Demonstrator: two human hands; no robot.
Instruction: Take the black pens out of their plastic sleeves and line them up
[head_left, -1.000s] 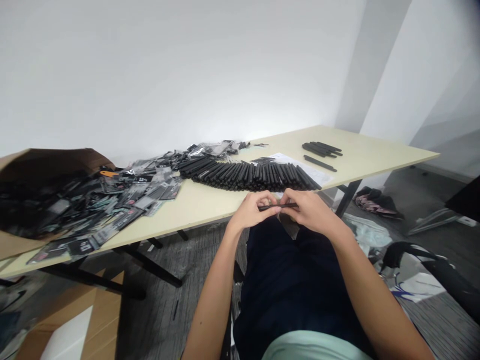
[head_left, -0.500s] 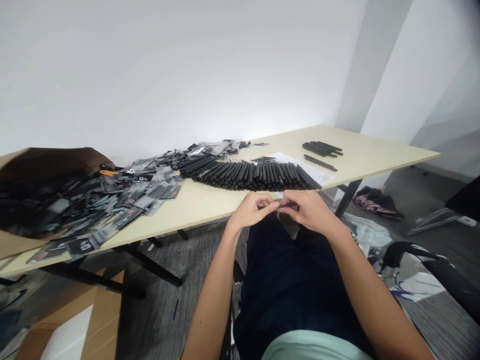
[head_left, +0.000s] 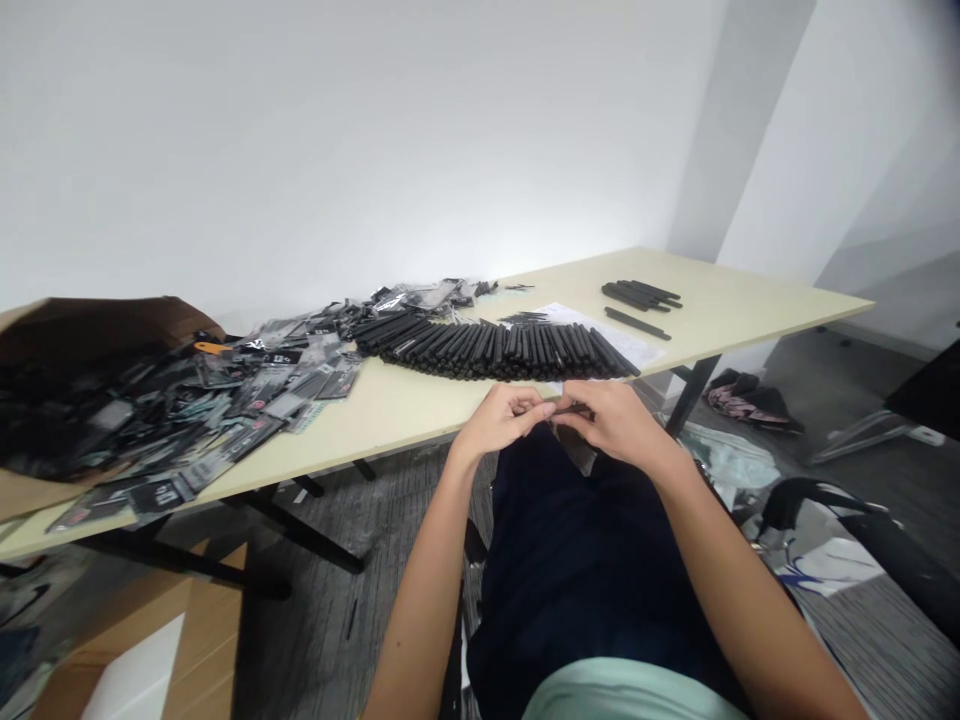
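Head view: the right hand [head_left: 619,422] had its fingers [head_left: 581,395] closed on a black stick [head_left: 574,409] lying crosswise, just off the table [head_left: 405,420] edge. The left hand [head_left: 499,420] curled at the stick's left end; whether it gripped, unclear.

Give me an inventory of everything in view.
cardboard box: one, brown, at the table's left end, full of black packets
packets: many, black and grey, spread over the table's left side
row of rods: many, black, lying side by side mid-table
rod group: several, black, far right of the table
sheet of paper: one, white, under the row's right end
table: one, cream, black legs
cloth bundle: one, pink and dark, on the floor at right
held rod: one, black, between the hands
left hand: one, pinching the rod
right hand: one, pinching the rod
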